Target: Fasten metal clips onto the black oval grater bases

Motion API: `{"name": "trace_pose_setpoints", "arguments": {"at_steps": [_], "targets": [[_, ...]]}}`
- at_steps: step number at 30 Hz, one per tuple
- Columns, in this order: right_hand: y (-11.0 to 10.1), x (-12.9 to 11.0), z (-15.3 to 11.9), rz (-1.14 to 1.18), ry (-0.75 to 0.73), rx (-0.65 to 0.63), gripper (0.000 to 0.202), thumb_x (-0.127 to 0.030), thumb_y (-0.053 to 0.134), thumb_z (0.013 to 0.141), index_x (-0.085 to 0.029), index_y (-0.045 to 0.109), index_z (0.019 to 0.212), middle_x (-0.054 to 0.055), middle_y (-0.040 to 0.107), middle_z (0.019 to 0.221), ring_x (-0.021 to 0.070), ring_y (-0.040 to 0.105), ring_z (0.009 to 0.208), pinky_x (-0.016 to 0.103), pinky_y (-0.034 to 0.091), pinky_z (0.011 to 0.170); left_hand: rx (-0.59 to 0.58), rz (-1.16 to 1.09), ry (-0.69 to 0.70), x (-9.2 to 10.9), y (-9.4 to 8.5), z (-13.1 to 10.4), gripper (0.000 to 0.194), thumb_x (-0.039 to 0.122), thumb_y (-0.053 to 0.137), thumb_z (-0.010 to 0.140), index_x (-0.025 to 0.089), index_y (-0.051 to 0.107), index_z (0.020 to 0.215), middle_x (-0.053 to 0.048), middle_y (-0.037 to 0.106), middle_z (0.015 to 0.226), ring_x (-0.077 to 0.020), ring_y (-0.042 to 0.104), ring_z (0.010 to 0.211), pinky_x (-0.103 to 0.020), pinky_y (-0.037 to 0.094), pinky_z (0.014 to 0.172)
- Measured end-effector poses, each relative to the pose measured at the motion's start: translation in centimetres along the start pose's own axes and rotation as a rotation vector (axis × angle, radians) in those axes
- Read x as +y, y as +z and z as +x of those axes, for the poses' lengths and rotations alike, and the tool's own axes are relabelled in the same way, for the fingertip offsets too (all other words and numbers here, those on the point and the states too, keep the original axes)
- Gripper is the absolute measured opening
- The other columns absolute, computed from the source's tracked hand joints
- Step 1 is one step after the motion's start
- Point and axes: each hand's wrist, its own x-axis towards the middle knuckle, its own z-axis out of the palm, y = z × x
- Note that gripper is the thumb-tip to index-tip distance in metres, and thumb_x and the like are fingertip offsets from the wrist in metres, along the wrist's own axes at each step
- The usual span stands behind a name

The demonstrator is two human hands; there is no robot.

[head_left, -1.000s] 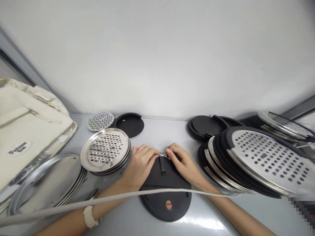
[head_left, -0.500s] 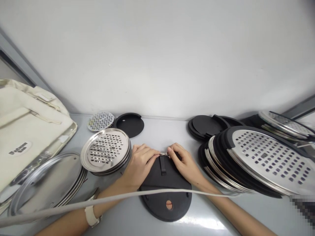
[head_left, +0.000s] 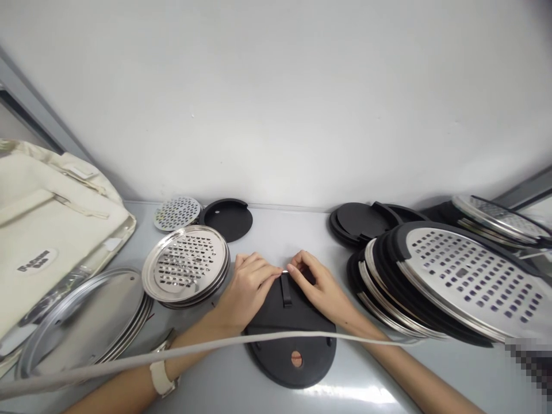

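My left hand (head_left: 251, 286) and my right hand (head_left: 317, 286) meet at the far edge of a black round case (head_left: 278, 371) lying on the table. Both are closed in a pinch on a small metal ring (head_left: 284, 272), mostly hidden by the fingertips. The ring sits at the far end of a short black strap (head_left: 286, 290) on the case. Near the case's front edge is a round hole (head_left: 296, 359) showing a reddish-brown patch. A pale cord (head_left: 293, 335) crosses the view in front of the case and both forearms.
Left stand stacked perforated metal discs (head_left: 185, 264), plain metal discs (head_left: 86, 322) and a cream bag (head_left: 64, 230). Behind are a small grater disc (head_left: 176, 214) and a black holder (head_left: 226, 218). To the right are black holders (head_left: 364, 218) and a tilted grater stack (head_left: 474, 276).
My right fingertips have moved left, closer to my left fingertips, and now cover most of the metal ring. The black case has stayed in place.
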Motion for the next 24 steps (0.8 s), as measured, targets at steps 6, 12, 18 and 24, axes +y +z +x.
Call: {"name": "trace_pose_setpoints", "arguments": {"at_steps": [6,12,18,24], "targets": [[0.01,0.15,0.09,-0.013,-0.016,-0.011,0.021,-0.036,0.043,0.095,-0.021,0.053,0.084,0.001,0.055,0.080,0.0160,0.052,0.076,0.029,0.042,0.072,0.006,0.016,0.001,-0.04,0.12,-0.07,0.018,0.019,0.048,0.095,0.021,0.065,0.090,-0.002,0.068,0.083,-0.0171,0.057,0.085,-0.036,0.035,0.081],[-0.06,0.16,0.11,-0.027,-0.017,-0.033,0.024,-0.036,0.041,0.096,-0.021,0.054,0.082,0.000,0.055,0.078,0.0156,0.052,0.073,0.028,0.041,0.070,0.012,0.000,0.011,0.04,0.15,0.07,0.018,0.017,0.049,0.094,0.020,0.066,0.091,-0.001,0.067,0.082,-0.0164,0.057,0.084,-0.035,0.035,0.080],[-0.07,0.20,0.16,-0.025,-0.023,-0.051,0.023,-0.034,0.040,0.096,-0.021,0.052,0.081,0.000,0.054,0.078,0.0157,0.051,0.073,0.028,0.040,0.070,0.013,-0.063,0.011,0.11,0.13,0.52,0.016,0.010,0.052,0.091,0.019,0.064,0.087,0.000,0.067,0.080,-0.0165,0.057,0.083,-0.035,0.034,0.080],[0.01,0.49,0.34,-0.014,-0.030,-0.072,0.023,-0.034,0.039,0.097,-0.021,0.050,0.081,0.001,0.053,0.080,0.0161,0.051,0.076,0.028,0.040,0.073,0.023,-0.111,0.005,0.15,0.04,0.51,0.016,0.005,0.055,0.088,0.017,0.064,0.084,0.001,0.066,0.078,-0.0149,0.057,0.082,-0.033,0.035,0.081]]}}
